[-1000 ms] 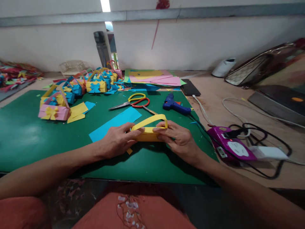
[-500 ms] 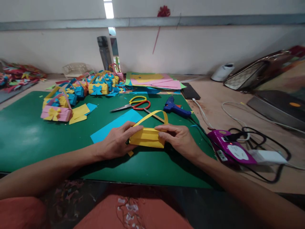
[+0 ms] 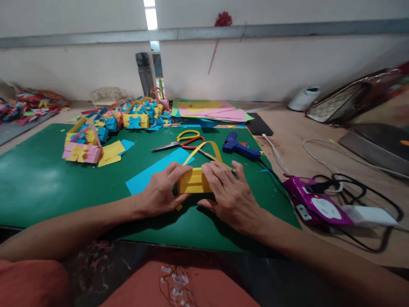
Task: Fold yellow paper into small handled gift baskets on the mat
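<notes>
A small yellow paper handbag point(image 3: 193, 182) with a looped strip handle is between my hands, low over the green mat point(image 3: 79, 204). My left hand point(image 3: 159, 189) grips its left end, thumb along the top edge and fingers behind and below. Over the right end lies my right hand point(image 3: 234, 198), fingers together on the top and front and thumb apart below; it covers that end. Just beyond are scissors point(image 3: 191, 138) with yellow and red handles, a blue glue gun point(image 3: 239, 148) and a sheet of blue paper point(image 3: 145, 175). A slim pointed tool is partly hidden behind the handle.
Finished-looking paper handbags point(image 3: 83, 153) with bows stand at the left and back. Coloured paper sheets point(image 3: 207, 111) are stacked behind the scissors. A dark phone point(image 3: 259, 124), a purple power strip point(image 3: 319, 204) and tangled cables lie on the right; a water bottle point(image 3: 145, 74) stands at the wall.
My right hand has shifted from pinching the bag's upper right corner to lying across its right end, thumb now lower and apart. The view has shifted slightly.
</notes>
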`<state>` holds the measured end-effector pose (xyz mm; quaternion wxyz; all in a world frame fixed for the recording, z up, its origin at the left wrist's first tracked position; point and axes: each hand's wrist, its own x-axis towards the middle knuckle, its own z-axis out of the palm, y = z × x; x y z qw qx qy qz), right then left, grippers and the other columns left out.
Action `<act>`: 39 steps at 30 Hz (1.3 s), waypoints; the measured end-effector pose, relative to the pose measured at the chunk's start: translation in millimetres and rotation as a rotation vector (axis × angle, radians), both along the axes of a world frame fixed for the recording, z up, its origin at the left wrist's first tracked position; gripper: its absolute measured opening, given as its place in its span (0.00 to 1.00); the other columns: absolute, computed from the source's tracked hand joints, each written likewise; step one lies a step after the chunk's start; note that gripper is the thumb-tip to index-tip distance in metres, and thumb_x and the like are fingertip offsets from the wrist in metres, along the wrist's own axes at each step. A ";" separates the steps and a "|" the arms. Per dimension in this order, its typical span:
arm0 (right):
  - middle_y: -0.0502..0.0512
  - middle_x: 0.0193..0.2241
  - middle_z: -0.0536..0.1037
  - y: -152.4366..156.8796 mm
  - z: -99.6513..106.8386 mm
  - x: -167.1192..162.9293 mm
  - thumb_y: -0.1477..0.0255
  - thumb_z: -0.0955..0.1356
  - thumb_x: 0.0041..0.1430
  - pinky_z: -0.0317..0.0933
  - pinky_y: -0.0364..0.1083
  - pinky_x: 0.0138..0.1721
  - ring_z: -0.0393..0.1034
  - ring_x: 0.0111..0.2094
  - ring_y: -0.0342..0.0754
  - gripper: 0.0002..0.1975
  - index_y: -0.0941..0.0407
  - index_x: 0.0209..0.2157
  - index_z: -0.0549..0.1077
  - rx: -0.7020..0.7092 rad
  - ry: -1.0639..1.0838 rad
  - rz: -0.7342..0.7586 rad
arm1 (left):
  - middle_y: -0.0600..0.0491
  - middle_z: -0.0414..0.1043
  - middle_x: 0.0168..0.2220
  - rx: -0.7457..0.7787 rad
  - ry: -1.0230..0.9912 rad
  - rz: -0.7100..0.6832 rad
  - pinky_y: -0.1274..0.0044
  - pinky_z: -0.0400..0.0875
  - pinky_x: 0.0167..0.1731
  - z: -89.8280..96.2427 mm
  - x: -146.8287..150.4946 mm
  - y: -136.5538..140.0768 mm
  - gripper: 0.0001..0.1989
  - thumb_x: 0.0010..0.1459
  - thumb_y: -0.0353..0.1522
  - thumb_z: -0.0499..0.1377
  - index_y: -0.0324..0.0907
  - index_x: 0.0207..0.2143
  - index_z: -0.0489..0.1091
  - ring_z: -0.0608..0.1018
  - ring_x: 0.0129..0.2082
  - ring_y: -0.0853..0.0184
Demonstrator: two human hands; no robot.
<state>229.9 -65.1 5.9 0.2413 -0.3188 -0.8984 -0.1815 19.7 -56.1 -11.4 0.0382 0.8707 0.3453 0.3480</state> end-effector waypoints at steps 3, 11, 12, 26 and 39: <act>0.72 0.46 0.72 5.2 -1.9 -5.5 0.67 0.64 0.58 0.51 0.65 0.49 0.65 0.49 0.63 0.26 0.67 0.55 0.59 -0.022 0.024 -0.022 | 0.45 0.68 0.42 0.024 0.025 0.032 0.72 0.73 0.33 -0.9 1.5 -3.7 0.25 0.53 0.33 0.58 0.41 0.53 0.56 0.74 0.40 0.62; 0.62 0.45 0.72 16.0 -2.8 8.4 0.70 0.68 0.51 0.63 0.55 0.42 0.67 0.46 0.56 0.25 0.54 0.50 0.60 -0.343 0.373 0.047 | 0.48 0.67 0.42 -0.184 -0.335 -0.107 0.78 0.71 0.30 -0.9 -0.3 -2.5 0.41 0.50 0.33 0.63 0.44 0.61 0.43 0.73 0.36 0.68; 0.60 0.45 0.72 16.1 -2.4 8.8 0.70 0.69 0.50 0.64 0.54 0.42 0.68 0.45 0.55 0.25 0.54 0.50 0.61 -0.388 0.417 0.027 | 0.47 0.67 0.43 -0.231 -0.355 -0.124 0.77 0.71 0.31 0.8 0.1 -2.0 0.39 0.49 0.33 0.63 0.44 0.60 0.47 0.73 0.39 0.67; 0.60 0.41 0.73 15.6 -11.7 -6.7 0.72 0.70 0.49 0.66 0.51 0.40 0.70 0.42 0.53 0.24 0.56 0.48 0.61 -0.470 0.430 0.184 | 0.43 0.66 0.49 -0.208 -0.419 -0.234 0.73 0.72 0.35 3.7 12.3 -1.8 0.27 0.47 0.32 0.65 0.41 0.50 0.62 0.69 0.49 0.60; 0.64 0.44 0.74 15.0 -15.2 -9.9 0.70 0.62 0.60 0.54 0.59 0.48 0.69 0.44 0.56 0.19 0.57 0.52 0.58 -0.255 0.301 0.163 | 0.45 0.68 0.46 -0.086 -0.430 -0.218 0.64 0.67 0.47 5.6 18.9 7.8 0.21 0.48 0.31 0.64 0.40 0.45 0.63 0.71 0.46 0.60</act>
